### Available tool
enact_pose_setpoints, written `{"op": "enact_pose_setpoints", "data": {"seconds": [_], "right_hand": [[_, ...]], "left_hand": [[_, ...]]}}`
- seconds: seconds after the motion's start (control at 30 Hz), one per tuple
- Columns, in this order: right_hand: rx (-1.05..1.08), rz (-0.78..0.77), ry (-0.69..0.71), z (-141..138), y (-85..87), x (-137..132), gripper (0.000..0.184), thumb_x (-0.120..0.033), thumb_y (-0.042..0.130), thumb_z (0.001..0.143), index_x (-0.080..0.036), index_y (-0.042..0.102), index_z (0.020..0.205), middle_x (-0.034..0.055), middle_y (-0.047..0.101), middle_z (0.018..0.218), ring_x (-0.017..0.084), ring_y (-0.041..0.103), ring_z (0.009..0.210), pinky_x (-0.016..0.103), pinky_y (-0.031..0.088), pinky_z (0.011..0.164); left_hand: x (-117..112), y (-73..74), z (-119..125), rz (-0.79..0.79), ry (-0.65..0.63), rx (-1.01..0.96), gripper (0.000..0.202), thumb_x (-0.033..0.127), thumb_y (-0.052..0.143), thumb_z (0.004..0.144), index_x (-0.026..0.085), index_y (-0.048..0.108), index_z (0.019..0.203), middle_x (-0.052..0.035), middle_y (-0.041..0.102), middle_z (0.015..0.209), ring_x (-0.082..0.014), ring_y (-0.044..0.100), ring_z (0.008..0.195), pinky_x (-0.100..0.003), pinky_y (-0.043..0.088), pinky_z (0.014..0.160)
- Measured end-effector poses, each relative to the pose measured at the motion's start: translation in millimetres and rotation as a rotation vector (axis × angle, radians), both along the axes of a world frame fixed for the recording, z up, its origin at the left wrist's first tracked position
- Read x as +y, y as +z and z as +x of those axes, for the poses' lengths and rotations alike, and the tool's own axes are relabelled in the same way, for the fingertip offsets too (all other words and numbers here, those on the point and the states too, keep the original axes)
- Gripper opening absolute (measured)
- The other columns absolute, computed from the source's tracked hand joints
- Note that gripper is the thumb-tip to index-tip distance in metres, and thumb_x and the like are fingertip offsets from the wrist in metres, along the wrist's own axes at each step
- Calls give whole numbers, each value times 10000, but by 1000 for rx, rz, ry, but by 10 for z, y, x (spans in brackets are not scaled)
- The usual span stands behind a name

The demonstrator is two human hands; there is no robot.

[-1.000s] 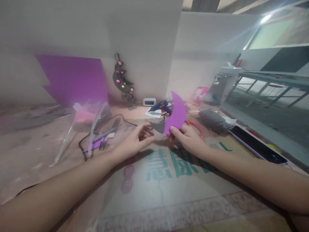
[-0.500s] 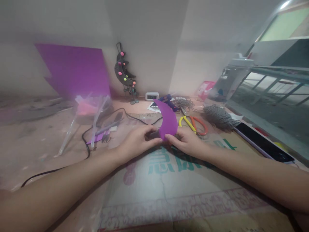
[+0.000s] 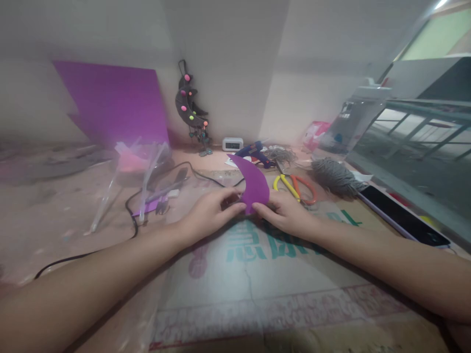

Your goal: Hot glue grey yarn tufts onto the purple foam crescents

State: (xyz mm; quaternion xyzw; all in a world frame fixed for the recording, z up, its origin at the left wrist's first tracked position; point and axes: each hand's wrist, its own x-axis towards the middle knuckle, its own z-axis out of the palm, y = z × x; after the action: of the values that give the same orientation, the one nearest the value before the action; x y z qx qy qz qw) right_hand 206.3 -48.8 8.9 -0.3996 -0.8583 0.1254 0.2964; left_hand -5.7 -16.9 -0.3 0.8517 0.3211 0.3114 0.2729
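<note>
A purple crescent-shaped foam piece [image 3: 251, 182] stands tilted above the cardboard sheet [image 3: 257, 274] at the middle of the work surface. My left hand [image 3: 211, 211] pinches its lower left edge with closed fingers. My right hand [image 3: 285, 215] pinches its lower right edge, fingers also closed. Both hands meet at the bottom of the crescent, low over the cardboard.
Yellow and orange scissors [image 3: 294, 186] lie just right of the hands, with a blue glue gun [image 3: 255, 152] and grey yarn [image 3: 333, 176] behind. A phone [image 3: 401, 215] lies at right. Glue sticks [image 3: 147, 176], a black cord [image 3: 128, 215], a purple sheet [image 3: 114, 105] and a hanging moon ornament [image 3: 189, 110] are at left and back.
The crescent has come down from the right hand's raised hold toward the cardboard, and my left hand has closed onto its lower edge. Both hands now hold it.
</note>
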Motion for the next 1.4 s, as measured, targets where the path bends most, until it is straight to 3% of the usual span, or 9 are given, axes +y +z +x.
{"op": "enact_pose_setpoints", "data": {"seconds": [0.07,0.13,0.3,0.43,0.53,0.87,1.1,1.27,1.4], "right_hand": [[6,-6,-5,1,2,3,294,-289,459,914,-166,617,699,11,610,633,123,516,574,233,358,582],[2,-17,-3,-1,8,3,294,-287,461,912,-169,621,697,12,616,627,127,522,574,237,360,584],[25,-20,19,-7,18,2,286,-282,456,909,-175,624,705,14,620,639,133,524,582,247,366,594],[21,-16,9,-3,7,12,288,-288,452,907,-174,597,686,14,599,630,135,510,579,251,358,592],[5,-38,-4,2,6,14,292,-303,446,913,-176,593,695,17,602,634,139,514,591,254,362,595],[-3,-49,11,11,0,22,322,-308,438,921,-173,582,666,12,605,622,131,523,581,243,361,582],[-4,-47,4,6,0,26,330,-313,445,916,-172,581,651,9,596,602,127,514,562,239,357,569],[3,-70,-43,5,-8,20,336,-304,449,909,-168,594,638,6,588,578,122,505,543,239,339,556],[8,-81,-118,5,-8,24,355,-326,450,907,-159,614,641,14,592,587,124,502,545,243,315,545]], "left_hand": [[6,-14,-1,-20,16,-92,417,333,551,865,193,487,1252,-56,641,995,-169,591,858,-276,460,747],[9,-15,-1,-39,-11,-108,451,317,550,864,196,457,1289,-64,640,1033,-170,597,864,-279,472,756],[15,28,0,-152,-160,-64,277,325,490,887,189,616,1093,-57,661,1066,-206,588,993,-316,454,881],[41,27,-9,-326,-154,-123,317,404,438,908,157,637,898,-23,637,800,-152,580,753,-247,465,675],[69,-3,-18,-374,-95,-149,362,449,448,895,143,603,781,11,528,634,-103,465,571,-210,384,528],[65,31,-16,-230,17,-142,313,411,465,893,153,571,751,8,559,728,-119,494,682,-215,389,624],[74,16,-3,-227,37,-124,310,416,464,892,154,579,773,0,590,745,-131,524,700,-227,405,649],[87,-40,0,-253,34,-261,272,388,441,922,172,525,1065,-16,608,819,-140,574,768,-241,438,701],[75,-21,-26,-151,78,-206,356,396,313,963,164,581,932,-33,619,859,-161,573,845,-272,435,797]]}}
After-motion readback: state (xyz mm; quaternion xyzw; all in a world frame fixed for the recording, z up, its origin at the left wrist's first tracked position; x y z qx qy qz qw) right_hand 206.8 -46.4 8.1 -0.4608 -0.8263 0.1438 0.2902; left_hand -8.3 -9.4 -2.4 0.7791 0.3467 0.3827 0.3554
